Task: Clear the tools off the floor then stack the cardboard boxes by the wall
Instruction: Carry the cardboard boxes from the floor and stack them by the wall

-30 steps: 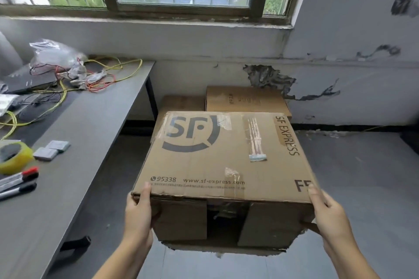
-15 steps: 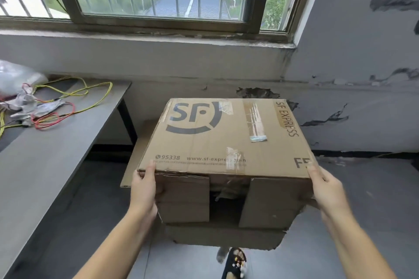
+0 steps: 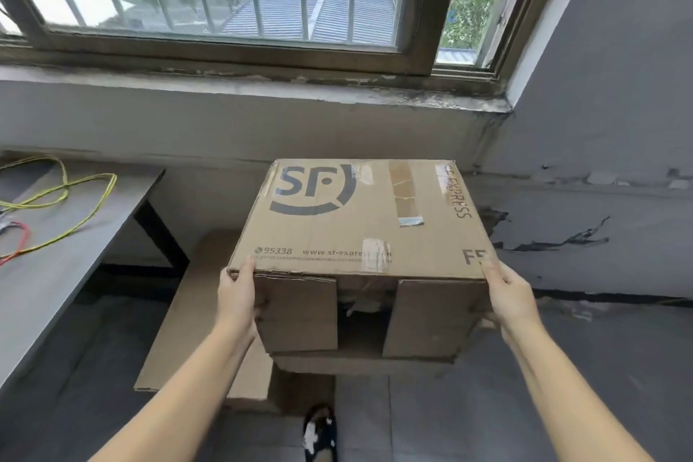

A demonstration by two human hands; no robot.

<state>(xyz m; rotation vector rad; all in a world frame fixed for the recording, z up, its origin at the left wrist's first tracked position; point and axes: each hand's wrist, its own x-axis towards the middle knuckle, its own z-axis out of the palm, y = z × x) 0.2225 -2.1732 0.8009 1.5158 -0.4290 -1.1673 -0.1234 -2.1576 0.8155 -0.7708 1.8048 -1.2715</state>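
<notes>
Change: the SF box (image 3: 360, 221) has moved closer to the wall, now above the floor box (image 3: 195, 315).
Hands: left hand (image 3: 238, 296) and right hand (image 3: 508, 298) clasp its near corners.
Meaning: stacking is close.

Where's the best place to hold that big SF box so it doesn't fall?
Probably like this: the left hand and right hand grip opposite near corners of the SF box, thumbs on top. It's wide, and its near end flaps gape open, so hold the sides, not the flaps.
</notes>
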